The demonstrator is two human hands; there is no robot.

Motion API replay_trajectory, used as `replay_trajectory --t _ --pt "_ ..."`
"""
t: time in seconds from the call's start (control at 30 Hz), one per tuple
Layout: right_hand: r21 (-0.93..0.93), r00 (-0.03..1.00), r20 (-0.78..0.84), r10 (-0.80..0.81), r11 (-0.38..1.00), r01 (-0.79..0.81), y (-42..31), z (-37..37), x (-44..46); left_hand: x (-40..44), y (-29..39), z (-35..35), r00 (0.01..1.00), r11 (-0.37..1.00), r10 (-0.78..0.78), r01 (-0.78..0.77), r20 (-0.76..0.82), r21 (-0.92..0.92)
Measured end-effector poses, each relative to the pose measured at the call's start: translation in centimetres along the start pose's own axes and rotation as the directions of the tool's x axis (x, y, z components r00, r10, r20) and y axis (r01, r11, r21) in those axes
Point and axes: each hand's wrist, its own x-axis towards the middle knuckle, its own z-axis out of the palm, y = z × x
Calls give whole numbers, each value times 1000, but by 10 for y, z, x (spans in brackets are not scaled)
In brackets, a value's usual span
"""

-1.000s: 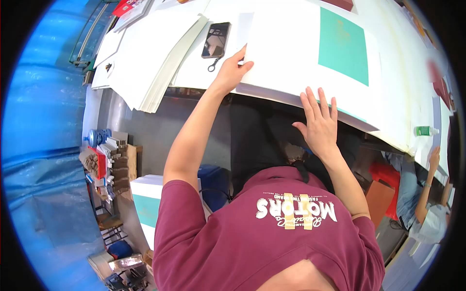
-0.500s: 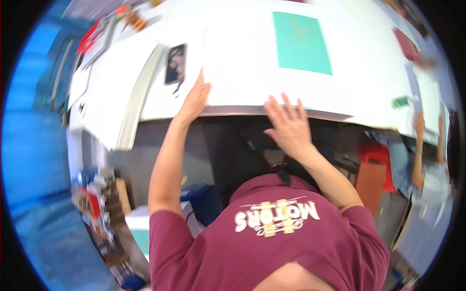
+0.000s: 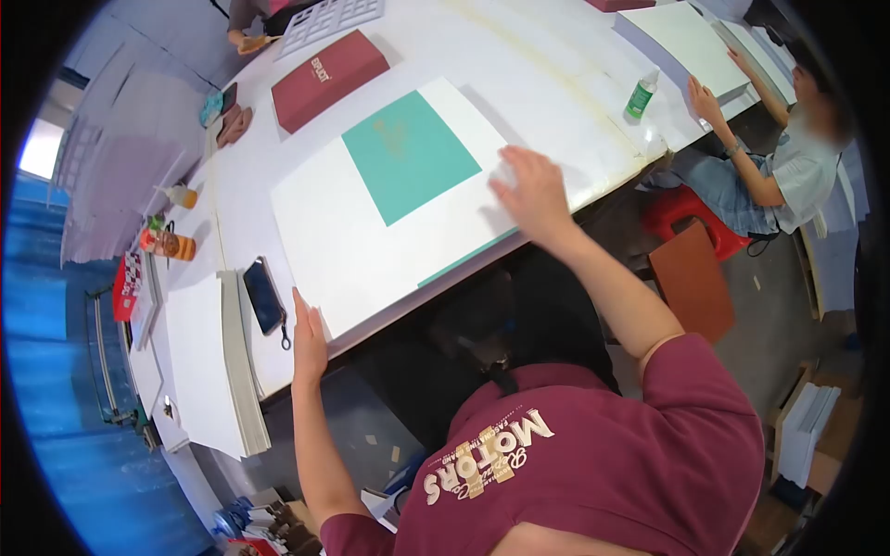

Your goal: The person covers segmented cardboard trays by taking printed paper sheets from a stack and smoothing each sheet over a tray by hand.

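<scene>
A stack of large white sheets (image 3: 352,269) with a teal rectangle (image 3: 413,157) on top lies at the near edge of the white table. My left hand (image 3: 309,338) rests against the stack's left side, fingers stretched out, just right of a black phone (image 3: 264,295) with a strap. At the stack's right side is my right hand (image 3: 535,193), fingers apart and slightly bent, with nothing held in it. A thin teal strip (image 3: 468,257) shows along the stack's near edge.
A dark red box (image 3: 330,80) lies beyond the stack. White boards (image 3: 199,361) stand out at the left, near bottles (image 3: 171,245). A green bottle (image 3: 641,94) is at the right, near a co-worker (image 3: 802,176) touching another white stack (image 3: 686,46). Another person's hand (image 3: 252,44) shows far off.
The view has turned, bringing the red box and far table side into sight. My right hand has moved from the stack's near edge to its right side. My left hand stays by the left side.
</scene>
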Motion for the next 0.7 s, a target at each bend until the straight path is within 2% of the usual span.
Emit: replay_trajectory --t 0.03,0.07,0.13,0.23,0.37,0.5,0.53,0.63,0.7 --pt "-28 992 36 118 993 -117 17 0 10 -2 7 -3 999 999 -40 40 31 5" --pt "2 984 92 154 988 -155 34 2 18 0 -7 2 997 996 69 -66 -42 56" --pt "58 955 204 214 971 -230 51 2 34 -2 -3 1 997 997 66 -64 -27 49" --pt "130 940 325 103 980 -153 53 6 54 -2 -3 1 993 989 109 -104 -48 101" --pt "87 955 297 9 996 -36 57 32 73 1 -10 3 978 963 193 -174 -78 206" --pt "34 956 291 -45 999 37 61 48 79 3 -2 1 984 959 163 -142 -66 245" --pt "35 955 292 -53 998 45 60 49 79 2 1 0 988 960 140 -121 -58 254" --pt "63 921 389 31 996 -60 50 35 85 3 -7 0 986 947 161 -142 -43 289" --pt "-3 913 406 53 998 -57 49 37 91 7 -15 -1 983 937 182 -162 -38 308"
